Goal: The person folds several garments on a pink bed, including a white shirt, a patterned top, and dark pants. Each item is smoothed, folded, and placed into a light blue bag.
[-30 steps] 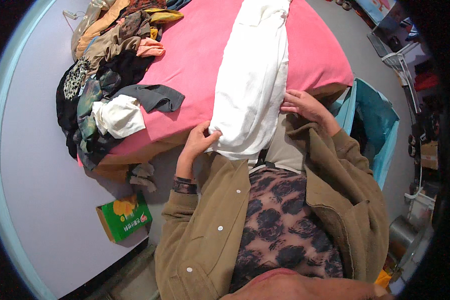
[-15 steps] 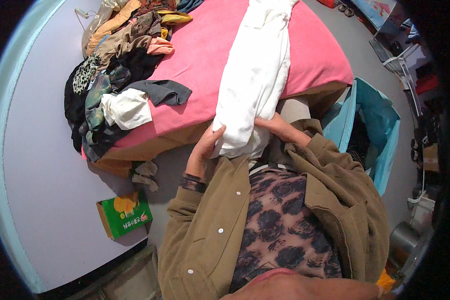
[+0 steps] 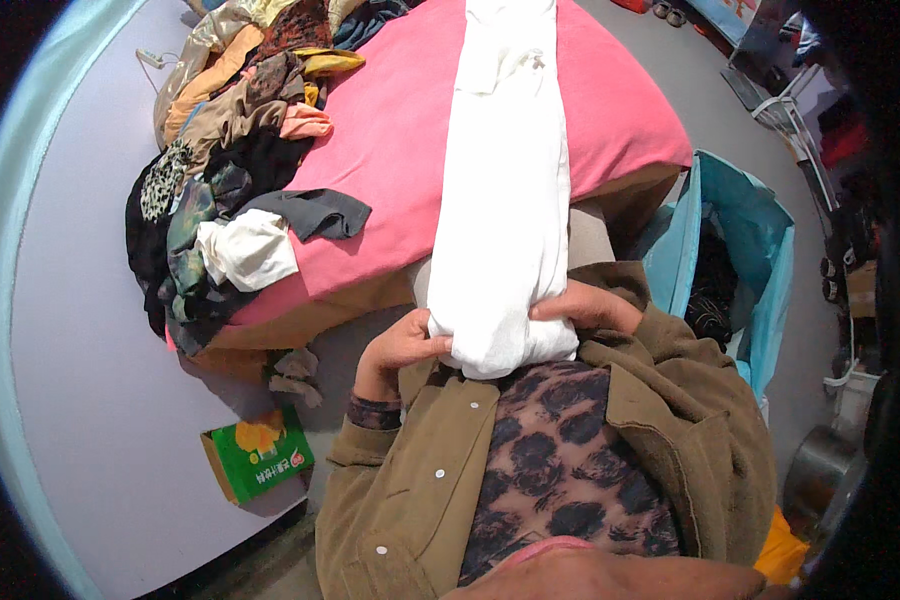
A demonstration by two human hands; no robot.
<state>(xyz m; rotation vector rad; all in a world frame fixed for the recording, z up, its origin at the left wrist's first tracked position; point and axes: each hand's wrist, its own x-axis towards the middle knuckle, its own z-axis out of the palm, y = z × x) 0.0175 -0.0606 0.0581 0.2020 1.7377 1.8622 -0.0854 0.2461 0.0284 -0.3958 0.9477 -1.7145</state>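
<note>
A long white garment [image 3: 505, 190], folded into a strip, stretches from the far side of a pink cloth [image 3: 380, 130] down to my lap. Its near end is bunched and rolled under close to my waist. My left hand [image 3: 400, 345] grips the left edge of this end, thumb on top and the other fingers partly hidden. Opposite it, my right hand [image 3: 588, 306] pinches the right side, with its thumb on the white fabric and its fingertips out of sight. What kind of garment it is I cannot make out.
Mixed clothes [image 3: 240, 150] are heaped on the left of the pink-covered surface, with a white cloth [image 3: 248, 250] at the near edge. A green carton [image 3: 265, 455] lies at lower left. To my right stands a light-blue bag [image 3: 770, 260] with dark contents.
Both hands have drawn the near end of the white garment toward my waist. More of its length lies straight between the pink cloth and me, and its near end looks more bunched.
</note>
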